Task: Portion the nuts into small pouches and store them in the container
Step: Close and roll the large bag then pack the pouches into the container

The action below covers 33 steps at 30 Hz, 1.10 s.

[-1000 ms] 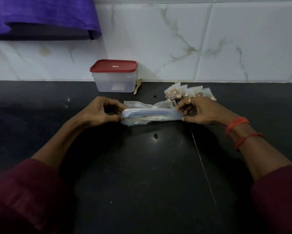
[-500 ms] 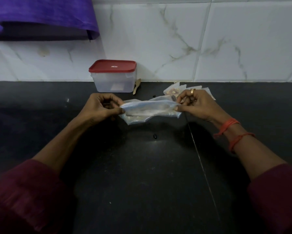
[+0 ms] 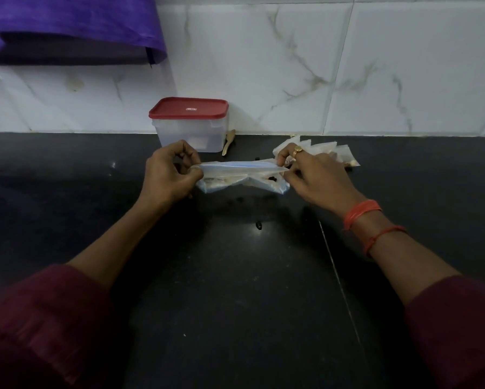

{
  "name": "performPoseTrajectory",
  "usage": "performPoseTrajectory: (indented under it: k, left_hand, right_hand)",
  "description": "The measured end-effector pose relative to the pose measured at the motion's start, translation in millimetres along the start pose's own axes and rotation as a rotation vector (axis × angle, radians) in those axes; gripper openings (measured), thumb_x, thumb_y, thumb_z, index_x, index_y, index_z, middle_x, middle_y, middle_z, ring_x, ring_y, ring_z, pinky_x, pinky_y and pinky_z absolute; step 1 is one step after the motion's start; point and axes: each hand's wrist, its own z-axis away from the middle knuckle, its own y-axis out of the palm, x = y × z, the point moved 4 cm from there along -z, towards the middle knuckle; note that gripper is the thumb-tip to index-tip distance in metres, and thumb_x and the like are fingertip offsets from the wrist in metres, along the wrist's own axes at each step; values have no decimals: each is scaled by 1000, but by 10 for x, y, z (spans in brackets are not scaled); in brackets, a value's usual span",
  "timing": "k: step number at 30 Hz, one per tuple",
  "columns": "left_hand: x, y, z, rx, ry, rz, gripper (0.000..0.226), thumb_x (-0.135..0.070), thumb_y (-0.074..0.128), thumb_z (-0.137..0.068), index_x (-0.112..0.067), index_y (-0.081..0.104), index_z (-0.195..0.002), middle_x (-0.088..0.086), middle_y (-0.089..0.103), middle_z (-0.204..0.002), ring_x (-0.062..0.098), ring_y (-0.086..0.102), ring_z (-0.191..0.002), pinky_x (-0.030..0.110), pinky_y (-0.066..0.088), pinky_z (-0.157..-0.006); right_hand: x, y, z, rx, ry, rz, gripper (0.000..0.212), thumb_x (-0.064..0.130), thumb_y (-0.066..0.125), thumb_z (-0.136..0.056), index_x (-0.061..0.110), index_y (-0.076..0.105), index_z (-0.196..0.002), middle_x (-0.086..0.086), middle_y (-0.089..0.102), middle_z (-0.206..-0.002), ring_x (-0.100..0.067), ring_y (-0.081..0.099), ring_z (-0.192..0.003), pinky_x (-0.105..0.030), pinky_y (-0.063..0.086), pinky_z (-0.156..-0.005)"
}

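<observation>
A clear zip bag (image 3: 235,178) with a blue seal strip is stretched flat between my two hands, a little above the black counter (image 3: 235,276). My left hand (image 3: 171,175) pinches its left end and my right hand (image 3: 314,175) pinches its right end. A few dark pieces and some pale contents show inside the bag. Behind my right hand lies a pile of small filled pouches (image 3: 325,148), partly hidden. The clear container (image 3: 190,133) with a closed red lid (image 3: 189,108) stands against the wall.
A small wooden spoon (image 3: 228,141) lies just right of the container. Two loose dark pieces rest on the counter, one (image 3: 259,226) near the middle and one (image 3: 257,158) behind the bag. A purple cloth (image 3: 67,26) hangs at top left. White tiles back the counter.
Both hands have lifted the bag slightly and drawn it out flatter. My right hand has shifted a little back toward the pouches.
</observation>
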Motion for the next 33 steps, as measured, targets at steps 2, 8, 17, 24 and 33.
performPoseTrajectory:
  k: [2, 8, 17, 24, 33]
  left_hand:
    - [-10, 10, 8, -1, 29, -50, 17, -9, 72, -85, -20, 60, -90, -6, 61, -104, 13, 67, -88, 22, 59, -58]
    - [179, 95, -15, 104, -217, 103, 13, -17, 71, -87, -14, 61, -95, 3, 69, -95, 13, 74, -75, 26, 59, -58]
    - [242, 141, -27, 72, -407, 406, 9, -19, 68, -91, -11, 71, -94, 10, 75, -88, 21, 75, -76, 28, 60, -59]
    - [246, 194, -8, 237, -574, 791, 27, -21, 64, -89, -12, 62, -114, 12, 76, -98, 29, 74, -93, 34, 60, -68]
    - [221, 210, 25, 244, -519, 767, 38, -19, 78, -72, -7, 69, -107, 13, 75, -103, 23, 74, -92, 28, 60, -68]
  right_hand:
    - [-23, 22, -19, -6, 66, -25, 18, 22, 56, -94, 31, 54, -109, 3, 72, -81, -26, 64, -85, -40, 45, -81]
    - [-171, 124, 55, -78, 329, -363, 6, 22, 63, -92, 23, 59, -94, 3, 74, -71, -16, 69, -69, -35, 54, -72]
    - [-234, 162, 43, 9, 520, -1057, 20, 19, 76, -88, 15, 66, -105, 1, 76, -72, -8, 71, -63, -23, 58, -53]
    - [-258, 155, 75, -20, 549, -1019, 27, 21, 79, -85, 16, 66, -108, -1, 78, -81, -11, 73, -67, -23, 58, -53]
    - [-285, 177, 112, -64, 695, -1156, 16, 28, 74, -90, 18, 70, -102, -3, 78, -86, -11, 74, -70, -24, 57, -55]
